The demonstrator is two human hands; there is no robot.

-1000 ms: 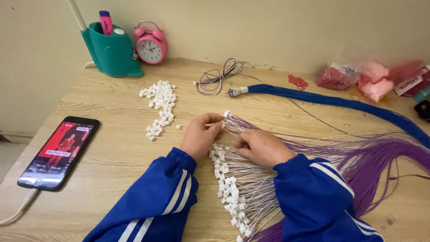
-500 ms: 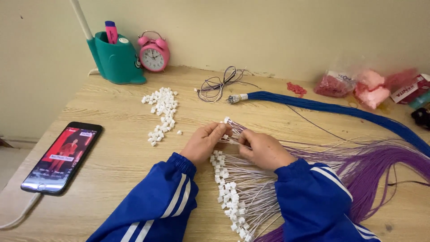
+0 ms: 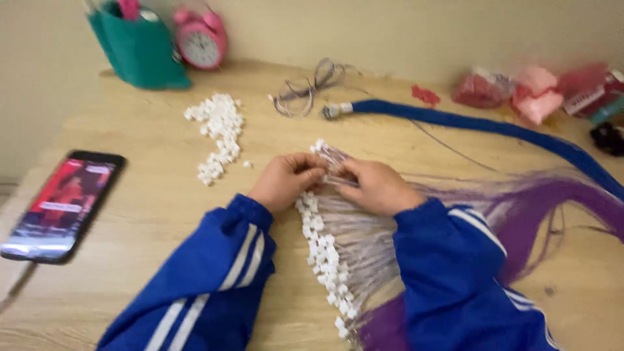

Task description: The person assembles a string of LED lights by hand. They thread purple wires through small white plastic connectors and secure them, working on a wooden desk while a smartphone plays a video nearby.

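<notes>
Phone (image 3: 62,205): lay far left of the wire bundle, screen lit, a cable running from its near end.
Loose white connectors (image 3: 218,133): heaped left of the wire bundle, beyond the left sleeve.
Left hand (image 3: 286,182): rested at the bundle's left edge, fingertips pinched on a thin wire end.
Wire bundle (image 3: 341,250): fanned across the desk (image 3: 162,240) under both hands, white connectors lining its left edge, purple strands trailing right.
Right hand (image 3: 377,187): lay on the bundle, touching the left hand, fingers closed on the same wires.
Blue cable (image 3: 481,125): stretched beyond the bundle, to its right.
</notes>
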